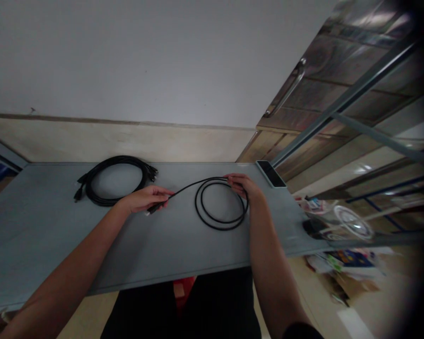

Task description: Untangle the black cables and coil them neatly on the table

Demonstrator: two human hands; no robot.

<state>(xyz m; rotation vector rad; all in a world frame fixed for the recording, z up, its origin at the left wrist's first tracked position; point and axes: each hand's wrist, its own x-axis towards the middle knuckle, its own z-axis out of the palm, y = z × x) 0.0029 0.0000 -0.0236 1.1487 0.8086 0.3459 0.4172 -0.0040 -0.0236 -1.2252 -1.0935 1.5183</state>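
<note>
A thin black cable [222, 229] lies looped in a loose coil over the grey table. My left hand [146, 198] is closed around its end, where a black plug with a light metal tip [151, 210] points down and left. Between my hands a length of the cable runs in a shallow arc. At the coil's upper right, my right hand [240, 183] pinches the loops. Just beyond my left hand rests a separate thicker bundle of coiled black cables [122, 157], with several plug ends sticking out on both sides.
The grey table [169, 254] stands against a wall. A phone-like device [270, 173] sits at its right back corner. Farther right are a clear plastic cup [349, 223] and a metal frame post [325, 117]. Bags and boxes [353, 273] lie on the floor.
</note>
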